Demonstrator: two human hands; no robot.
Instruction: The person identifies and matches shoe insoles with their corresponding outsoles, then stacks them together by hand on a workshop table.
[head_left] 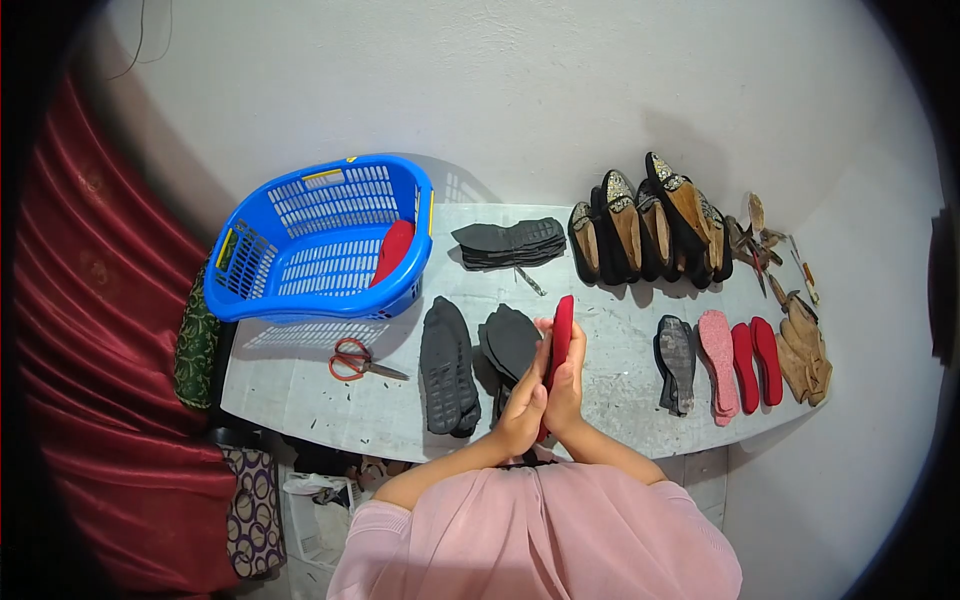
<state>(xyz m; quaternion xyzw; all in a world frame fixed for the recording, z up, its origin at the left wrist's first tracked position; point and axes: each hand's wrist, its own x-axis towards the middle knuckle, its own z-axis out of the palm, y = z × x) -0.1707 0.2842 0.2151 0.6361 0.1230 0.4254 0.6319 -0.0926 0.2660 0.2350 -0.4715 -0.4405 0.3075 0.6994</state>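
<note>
A red insole (562, 335) stands on edge between my two palms, above the front middle of the table. My left hand (524, 405) lies flat along its left side, fingers pointing away from me. From the right, my right hand (568, 385) presses against it. The insole's top end sticks out past my fingertips, and its middle is hidden by my hands. Just left of my hands lies a pile of dark grey soles (510, 340), partly covered by my left hand. Another dark sole stack (449, 365) is beside that pile.
A blue basket (330, 308) with a red insole inside stands at the left, behind orange-handled scissors (368, 363). More dark soles (510, 243) and several black loafers (655, 225) line the back. Grey soles (676, 365), pink insoles (717, 365) and red insoles (766, 362) lie right.
</note>
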